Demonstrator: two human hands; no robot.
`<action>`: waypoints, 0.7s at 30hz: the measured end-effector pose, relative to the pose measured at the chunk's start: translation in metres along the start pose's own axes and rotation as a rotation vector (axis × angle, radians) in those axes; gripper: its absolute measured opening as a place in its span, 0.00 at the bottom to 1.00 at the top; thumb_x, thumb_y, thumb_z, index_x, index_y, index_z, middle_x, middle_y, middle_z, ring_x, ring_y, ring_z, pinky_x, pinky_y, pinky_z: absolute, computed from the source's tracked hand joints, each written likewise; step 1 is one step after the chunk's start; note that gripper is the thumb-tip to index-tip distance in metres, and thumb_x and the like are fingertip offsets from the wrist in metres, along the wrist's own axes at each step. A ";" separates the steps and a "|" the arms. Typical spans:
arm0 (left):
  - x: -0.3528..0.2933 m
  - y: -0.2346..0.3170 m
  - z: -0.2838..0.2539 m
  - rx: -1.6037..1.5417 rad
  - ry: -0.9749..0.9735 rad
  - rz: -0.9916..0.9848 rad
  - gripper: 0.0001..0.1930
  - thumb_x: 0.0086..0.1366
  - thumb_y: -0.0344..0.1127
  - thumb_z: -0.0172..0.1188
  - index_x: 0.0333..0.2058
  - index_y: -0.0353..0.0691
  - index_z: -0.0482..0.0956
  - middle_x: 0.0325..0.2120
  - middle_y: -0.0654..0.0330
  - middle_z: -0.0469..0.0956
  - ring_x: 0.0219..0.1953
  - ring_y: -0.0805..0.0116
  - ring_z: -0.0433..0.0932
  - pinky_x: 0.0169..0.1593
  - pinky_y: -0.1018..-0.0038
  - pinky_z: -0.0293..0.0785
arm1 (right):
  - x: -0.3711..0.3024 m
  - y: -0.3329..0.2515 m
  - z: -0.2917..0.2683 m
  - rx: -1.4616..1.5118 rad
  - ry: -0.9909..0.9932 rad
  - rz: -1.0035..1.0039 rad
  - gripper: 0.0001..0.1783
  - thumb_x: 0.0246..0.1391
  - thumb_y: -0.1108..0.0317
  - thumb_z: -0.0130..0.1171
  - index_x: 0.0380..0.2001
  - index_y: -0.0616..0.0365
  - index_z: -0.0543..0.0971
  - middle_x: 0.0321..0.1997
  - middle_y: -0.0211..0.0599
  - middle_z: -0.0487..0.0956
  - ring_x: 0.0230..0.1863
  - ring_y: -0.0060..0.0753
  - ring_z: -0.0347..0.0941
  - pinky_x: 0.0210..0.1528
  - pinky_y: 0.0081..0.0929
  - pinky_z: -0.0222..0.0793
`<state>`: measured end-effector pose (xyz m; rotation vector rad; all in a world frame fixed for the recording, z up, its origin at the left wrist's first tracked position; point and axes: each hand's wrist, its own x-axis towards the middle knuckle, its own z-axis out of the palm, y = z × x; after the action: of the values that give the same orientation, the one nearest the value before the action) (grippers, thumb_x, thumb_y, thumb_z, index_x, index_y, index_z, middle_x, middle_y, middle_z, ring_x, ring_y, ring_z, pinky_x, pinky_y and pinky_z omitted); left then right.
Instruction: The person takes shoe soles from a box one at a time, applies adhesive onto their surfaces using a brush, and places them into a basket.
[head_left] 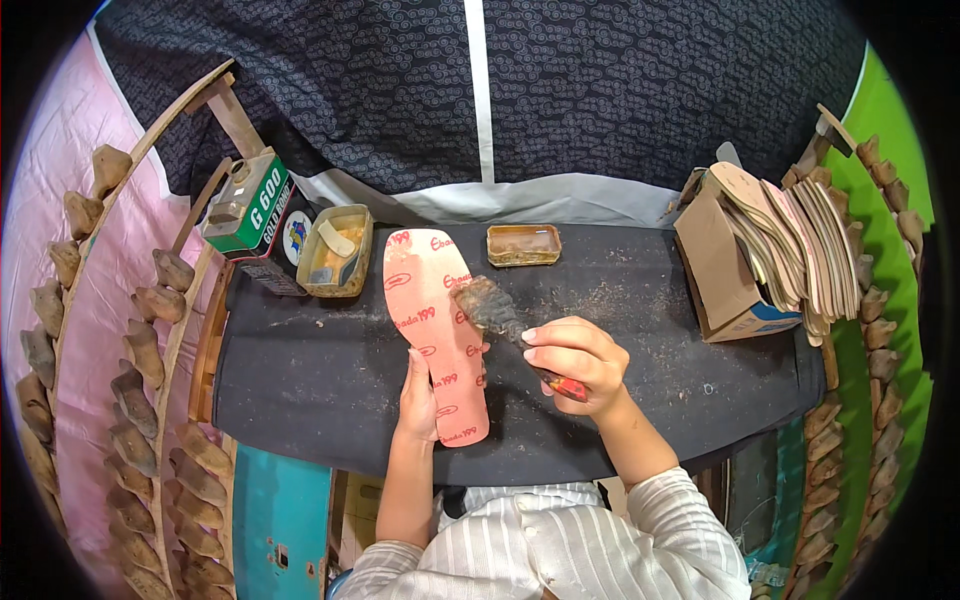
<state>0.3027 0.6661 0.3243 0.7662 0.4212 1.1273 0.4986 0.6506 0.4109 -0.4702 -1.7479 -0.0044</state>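
Near edge of the table [310, 390]: person seated there in a white striped shirt [570, 550], both forearms reaching in over the dark top. Left of the legs, below the near edge, a teal panel [280, 500].

Left hand [420, 400] over the middle of the near half, fingers clamped on a pink shoe sole [440, 340]: thumb along its left side, other fingers mostly behind it, tips just showing at its right side. Sole is held up over the middle of the table, narrow end toward the near edge, broad end toward the far edge; red print scattered across its face.

Right hand [580, 360] right of the sole, fingers closed round the red-and-black handle of a brush [490, 310]. Bristles dark, clotted, lying across the sole's right side; hard to tell from this angle whether they touch it or sit just above.

Beyond, pale crumbs [640, 290] strewn on the right half. Small amber tray [523, 245] by the middle of the far edge. Toward the far left corner, a yellowish tub [335, 289] with flat tools inside; just beside it, a green, white and black can [260, 215]. By the far right corner, a cardboard box [715, 280] packed with upright pale soles [800, 250].

Off the left and right edges, wooden racks of shoe lasts [135, 445]. Past the far edge, a dark patterned curtain [340, 90] with a white stripe.
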 end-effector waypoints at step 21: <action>-0.004 0.002 -0.002 -0.056 -0.005 -0.009 0.32 0.67 0.59 0.28 0.54 0.37 0.60 0.42 0.48 0.73 0.34 0.62 0.76 0.37 0.67 0.75 | -0.010 -0.007 0.009 -0.063 -0.014 -0.003 0.14 0.33 0.73 0.64 0.30 0.62 0.78 0.33 0.42 0.77 0.28 0.39 0.75 0.29 0.29 0.72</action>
<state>0.2982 0.6635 0.3239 0.7173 0.3875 1.1244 0.4897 0.6433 0.4013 -0.5144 -1.7658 -0.0585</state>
